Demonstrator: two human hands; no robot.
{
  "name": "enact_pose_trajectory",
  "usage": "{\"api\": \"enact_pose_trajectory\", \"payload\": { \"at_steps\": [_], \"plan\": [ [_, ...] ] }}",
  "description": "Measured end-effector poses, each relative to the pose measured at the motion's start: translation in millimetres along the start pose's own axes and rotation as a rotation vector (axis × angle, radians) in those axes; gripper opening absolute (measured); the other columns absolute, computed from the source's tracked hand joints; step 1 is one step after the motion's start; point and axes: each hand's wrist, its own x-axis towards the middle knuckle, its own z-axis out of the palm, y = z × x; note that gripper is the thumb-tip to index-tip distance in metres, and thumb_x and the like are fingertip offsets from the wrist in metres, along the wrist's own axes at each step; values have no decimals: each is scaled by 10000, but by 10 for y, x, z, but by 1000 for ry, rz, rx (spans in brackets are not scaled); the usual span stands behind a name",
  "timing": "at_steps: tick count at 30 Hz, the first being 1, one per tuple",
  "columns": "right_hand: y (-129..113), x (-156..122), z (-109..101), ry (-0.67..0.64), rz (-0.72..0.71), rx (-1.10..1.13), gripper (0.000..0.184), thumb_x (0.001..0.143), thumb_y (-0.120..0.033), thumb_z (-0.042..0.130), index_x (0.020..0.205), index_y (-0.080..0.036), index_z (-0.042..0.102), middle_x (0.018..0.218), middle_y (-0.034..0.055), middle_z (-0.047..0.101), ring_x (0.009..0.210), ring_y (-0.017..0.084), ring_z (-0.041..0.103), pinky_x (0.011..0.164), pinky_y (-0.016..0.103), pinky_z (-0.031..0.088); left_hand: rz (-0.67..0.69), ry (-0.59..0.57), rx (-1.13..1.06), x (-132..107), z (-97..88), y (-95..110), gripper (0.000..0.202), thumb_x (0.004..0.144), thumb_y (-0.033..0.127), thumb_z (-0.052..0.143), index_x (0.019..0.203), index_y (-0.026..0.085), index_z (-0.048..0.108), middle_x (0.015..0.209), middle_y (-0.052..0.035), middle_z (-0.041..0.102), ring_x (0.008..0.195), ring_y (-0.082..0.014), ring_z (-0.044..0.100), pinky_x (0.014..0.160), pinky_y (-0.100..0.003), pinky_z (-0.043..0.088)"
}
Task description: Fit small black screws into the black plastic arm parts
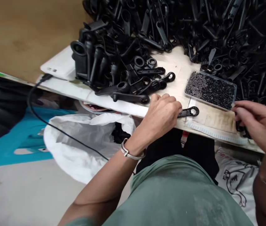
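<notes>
Slim black plastic arm (186,113), ring end notched inside: on pale table (178,61), near edge | left hand (162,111): curled closed around it | right hand (260,122): fingers bent by clear plastic tray (235,90), grip unclear

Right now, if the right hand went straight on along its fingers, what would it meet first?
Probably the clear, rectangular plastic box of tiny grey and black pieces, at its near right corner; any gap is unclear.
</notes>
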Motion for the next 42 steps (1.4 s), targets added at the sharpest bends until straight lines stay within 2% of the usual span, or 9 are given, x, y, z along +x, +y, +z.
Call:
{"api": "enact_pose_trajectory", "payload": {
  "at_steps": [5, 9, 13, 21, 25, 28, 31, 36, 42],
  "plan": [
    [-179, -62, 280, -133, -59, 72, 232, 915, -287, 597, 1050, -194, 761, 856, 42, 769, 678, 179, 709, 719, 312, 559, 33, -72, 11, 18, 95, 63, 288, 974, 169, 485, 754, 141, 668, 839, -84, 688, 880, -234, 581, 745, -370, 278],
    [-229, -85, 350, -191, -73, 111, 200, 922, -277, 588, 1004, -220, 761, 940, 45, 774, 770, 199, 726, 771, 326, 561, 27, -57, -56, -29, 60, 59, 236, 988, 293, 536, 872, 153, 687, 921, -78, 706, 929, -237, 588, 771, -370, 283],
    [-319, -63, 398, -246, -110, 121, 197, 937, -283, 575, 1006, -230, 752, 981, 52, 765, 890, 219, 720, 817, 337, 542, 56, -22, -90, -103, 58, 49, 191, 920, 352, 658, 982, 172, 665, 1028, -66, 712, 1004, -243, 587, 807, -368, 291],
    [-492, -40, 622, -339, -51, 184, 253, 925, -299, 556, 1037, -219, 768, 943, 69, 771, 822, 217, 707, 758, 327, 501, 81, -25, -124, -127, 168, 42, 124, 896, 232, 674, 985, 146, 661, 946, -64, 687, 926, -227, 571, 783, -337, 384],
    [-522, -34, 729, -349, 50, 254, 271, 884, -291, 539, 895, -179, 785, 709, 36, 722, 600, 153, 607, 600, 275, 431, 94, 4, -179, -138, 220, 51, 69, 900, 172, 646, 955, 137, 669, 922, -63, 672, 908, -217, 560, 794, -324, 439],
    [-535, 3, 755, -352, 98, 333, 236, 812, -252, 546, 739, -149, 745, 572, -1, 611, 523, 108, 489, 540, 245, 372, 90, 28, -193, -153, 246, 58, 61, 898, 168, 647, 943, 141, 676, 913, -63, 674, 902, -218, 565, 781, -328, 452],
    [-519, 58, 733, -404, 91, 374, 198, 752, -232, 545, 691, -149, 714, 530, -20, 536, 517, 97, 437, 517, 237, 342, 86, 40, -206, -158, 257, 61, 46, 898, 153, 640, 912, 145, 682, 883, -59, 672, 885, -214, 570, 775, -331, 460],
    [-462, 127, 657, -535, 26, 344, 186, 739, -229, 534, 663, -164, 690, 533, -25, 516, 495, 86, 380, 477, 240, 286, 89, 47, -232, -154, 253, 58, 53, 893, 136, 639, 878, 151, 687, 870, -57, 678, 878, -207, 581, 772, -328, 466],
    [-444, 136, 643, -567, 10, 333, 192, 758, -230, 530, 678, -172, 695, 554, -21, 537, 500, 91, 388, 478, 243, 290, 99, 76, -254, -164, 272, 38, 52, 894, 139, 639, 887, 156, 687, 873, -53, 675, 879, -198, 582, 768, -319, 470]
  ]
}}
